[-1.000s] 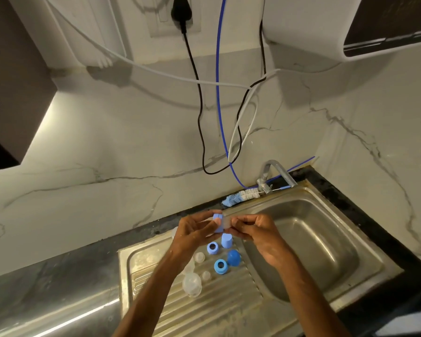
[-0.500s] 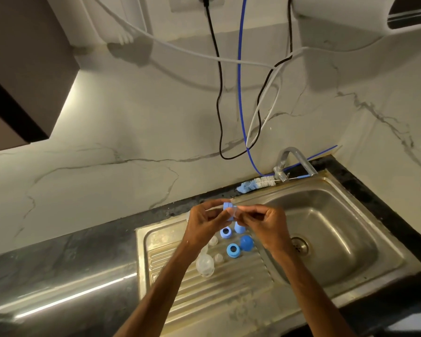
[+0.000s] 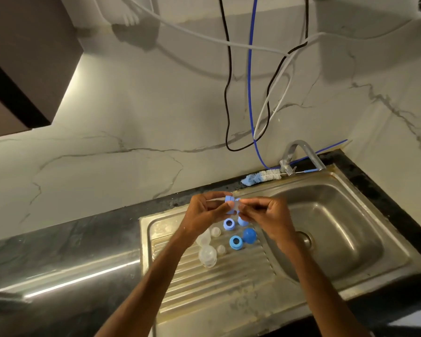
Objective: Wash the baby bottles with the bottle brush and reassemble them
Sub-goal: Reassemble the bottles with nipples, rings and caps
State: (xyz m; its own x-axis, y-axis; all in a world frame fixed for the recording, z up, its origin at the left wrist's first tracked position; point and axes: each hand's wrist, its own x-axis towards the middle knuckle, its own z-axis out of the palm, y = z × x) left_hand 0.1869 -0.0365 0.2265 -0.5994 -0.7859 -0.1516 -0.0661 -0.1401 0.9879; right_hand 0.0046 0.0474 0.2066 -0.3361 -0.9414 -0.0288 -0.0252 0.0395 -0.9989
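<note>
The left hand (image 3: 204, 212) is pinching a blue ring (image 3: 229, 206) while the right hand (image 3: 265, 212) is pinching a clear teat (image 3: 236, 205) into it, just above the draining board (image 3: 216, 283). A slip of the fingers could be sending the teat into the sink (image 3: 350, 227). The bottle brush (image 3: 260, 176) is lying by the tap (image 3: 299, 152), below a marble wall (image 3: 131, 105) with cables (image 3: 227, 93) hanging.

From the right hand (image 3: 270, 215), the sink basin (image 3: 350, 239) at three o'clock lies open; blue collars (image 3: 235, 242) and clear bottles (image 3: 207, 255) crowd eight o'clock, the tap (image 3: 298, 143) and brush (image 3: 263, 176) stand at twelve to one
</note>
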